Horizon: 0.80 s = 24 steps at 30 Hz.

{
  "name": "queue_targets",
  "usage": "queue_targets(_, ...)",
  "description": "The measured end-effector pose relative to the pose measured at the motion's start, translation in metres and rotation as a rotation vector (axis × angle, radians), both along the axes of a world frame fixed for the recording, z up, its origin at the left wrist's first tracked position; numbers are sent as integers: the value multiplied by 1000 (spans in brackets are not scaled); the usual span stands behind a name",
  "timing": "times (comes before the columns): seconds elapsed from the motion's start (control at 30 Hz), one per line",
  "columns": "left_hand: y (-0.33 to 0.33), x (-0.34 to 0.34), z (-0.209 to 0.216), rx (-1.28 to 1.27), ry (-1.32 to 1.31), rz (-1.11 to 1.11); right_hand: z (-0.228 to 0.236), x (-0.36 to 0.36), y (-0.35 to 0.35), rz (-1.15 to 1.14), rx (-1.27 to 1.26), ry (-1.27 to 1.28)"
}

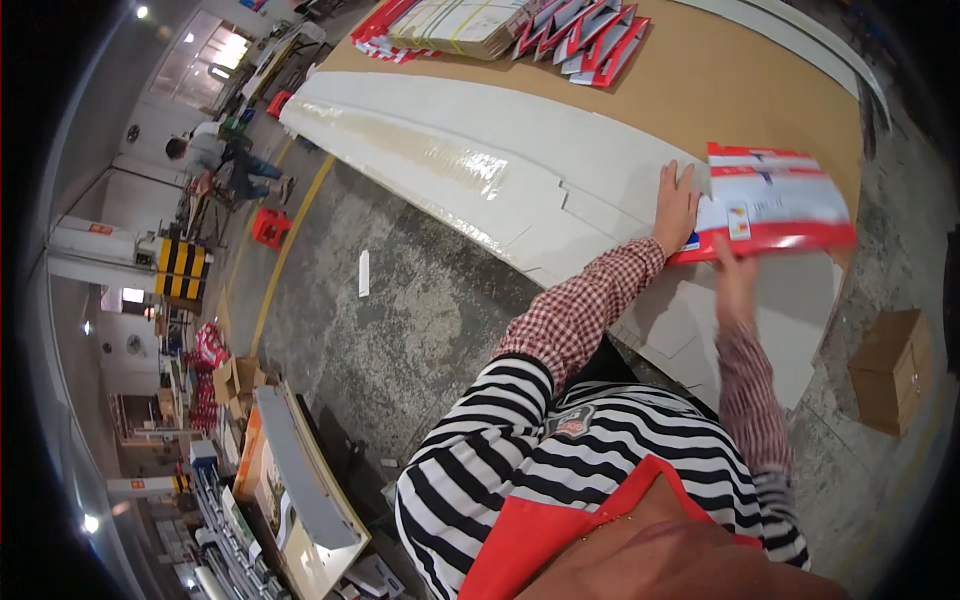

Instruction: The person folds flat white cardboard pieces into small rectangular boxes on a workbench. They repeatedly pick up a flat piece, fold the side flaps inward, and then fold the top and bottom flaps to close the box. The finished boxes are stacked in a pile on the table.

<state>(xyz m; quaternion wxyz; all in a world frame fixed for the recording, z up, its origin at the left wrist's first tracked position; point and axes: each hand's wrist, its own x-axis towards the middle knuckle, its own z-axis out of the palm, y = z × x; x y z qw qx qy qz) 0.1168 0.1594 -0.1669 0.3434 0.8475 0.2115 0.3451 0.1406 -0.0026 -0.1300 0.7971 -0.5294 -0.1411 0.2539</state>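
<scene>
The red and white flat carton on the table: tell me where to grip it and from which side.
Grip the red and white flat carton by its near long edge, coming from the person's side. It lies flat, that edge faces the body, and the right hand already meets it there, while the left hand presses beside its left end.

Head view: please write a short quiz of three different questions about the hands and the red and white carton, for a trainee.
1. True or false: the left hand lies flat on the white sheets.
2. What does the right hand hold? A) a knife B) the flat red and white carton C) a cup
3. Which colour is the board under the white sheets?

Key: 1 true; 2 B; 3 brown.
</scene>
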Motion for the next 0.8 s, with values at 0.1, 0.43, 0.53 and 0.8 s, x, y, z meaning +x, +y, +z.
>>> queue_targets(0.1, 7, -9, 35, 49, -138, 100, 1, 64, 42, -83, -73, -290)
queue_targets(0.43, 40, -95, 19, 38, 212, 83, 12, 339, 122, 291, -827, -574)
queue_targets(0.53, 33, -66, 22, 11, 114, -26, -18, 433, 182, -16, -889, -914)
queue_targets(0.8, 43, -90, 28, 30, 261, 27, -87, 266, 478, 152, -818, -813)
